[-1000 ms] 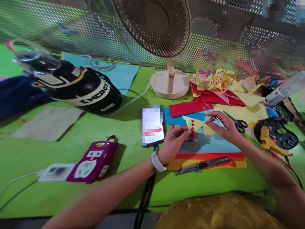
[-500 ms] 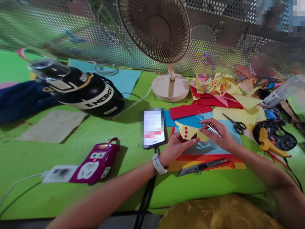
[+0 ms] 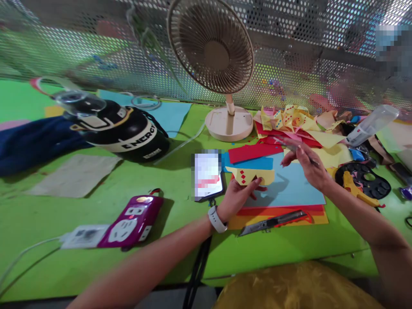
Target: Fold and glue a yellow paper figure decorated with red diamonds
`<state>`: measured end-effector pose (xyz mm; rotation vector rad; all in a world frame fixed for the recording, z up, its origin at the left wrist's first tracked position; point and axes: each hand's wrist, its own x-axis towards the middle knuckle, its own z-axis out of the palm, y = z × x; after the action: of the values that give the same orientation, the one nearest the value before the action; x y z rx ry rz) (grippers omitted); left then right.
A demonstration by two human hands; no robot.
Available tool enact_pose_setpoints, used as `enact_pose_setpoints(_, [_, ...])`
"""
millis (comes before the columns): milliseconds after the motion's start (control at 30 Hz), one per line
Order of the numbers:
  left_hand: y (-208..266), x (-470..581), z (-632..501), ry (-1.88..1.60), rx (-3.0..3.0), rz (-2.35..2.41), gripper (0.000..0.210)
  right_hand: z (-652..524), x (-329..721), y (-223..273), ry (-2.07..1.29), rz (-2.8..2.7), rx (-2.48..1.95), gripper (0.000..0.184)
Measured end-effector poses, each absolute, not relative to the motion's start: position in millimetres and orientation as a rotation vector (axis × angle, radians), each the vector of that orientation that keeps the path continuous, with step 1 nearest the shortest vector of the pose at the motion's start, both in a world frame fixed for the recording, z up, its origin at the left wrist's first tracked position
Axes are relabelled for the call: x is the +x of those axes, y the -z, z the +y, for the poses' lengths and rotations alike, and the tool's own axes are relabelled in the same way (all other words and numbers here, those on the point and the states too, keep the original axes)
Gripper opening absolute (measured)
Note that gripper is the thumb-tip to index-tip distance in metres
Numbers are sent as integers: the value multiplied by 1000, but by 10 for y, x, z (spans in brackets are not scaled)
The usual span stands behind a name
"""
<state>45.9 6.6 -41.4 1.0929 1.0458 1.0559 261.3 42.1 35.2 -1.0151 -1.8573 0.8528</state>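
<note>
My left hand point(image 3: 240, 195) is closed on a folded piece of yellow paper point(image 3: 267, 175) with a column of red diamonds on it, thumb in front. Up and to the right of that paper, apart from it, is my right hand point(image 3: 309, 165). It holds slim metal tweezers point(image 3: 285, 141), smeared by motion, which point up and left over the paper pile. Below both hands lies a light blue sheet point(image 3: 299, 193) on top of red and orange sheets. A red strip point(image 3: 254, 152) and a darker blue strip point(image 3: 257, 163) lie just beyond the yellow piece.
An orange box cutter point(image 3: 273, 222) lies at the sheets' near edge. A phone point(image 3: 208, 176) is left of my left hand. Behind stand a fan point(image 3: 229, 124) and heaped paper scraps point(image 3: 296, 118). A glue gun point(image 3: 357, 189) rests on a black palette point(image 3: 381, 182); a bottle point(image 3: 128, 133) stands left.
My right hand has moved away from the yellow paper, up and to the right, with the tweezers. It now covers where the scissors lay. My left hand keeps the paper, slightly turned.
</note>
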Motion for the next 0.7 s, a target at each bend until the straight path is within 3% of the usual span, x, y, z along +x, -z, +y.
enact_pose_setpoints(100, [404, 463, 68, -1061, 1074, 1038, 44, 413, 2716, -192, -735, -2138, -1066, 52])
enact_pose_setpoints(333, [451, 460, 91, -1094, 1023, 1058, 40, 298, 2913, 172, 32, -2794, -946, 25])
enact_pose_setpoints(533, [458, 452, 92, -1103, 1024, 1054, 42, 89, 3249, 89, 157, -2871, -992, 59])
enact_pose_setpoints(700, [449, 441, 99, -1088, 1051, 1077, 37, -345, 4111, -108, 270, -2633, -1565, 55])
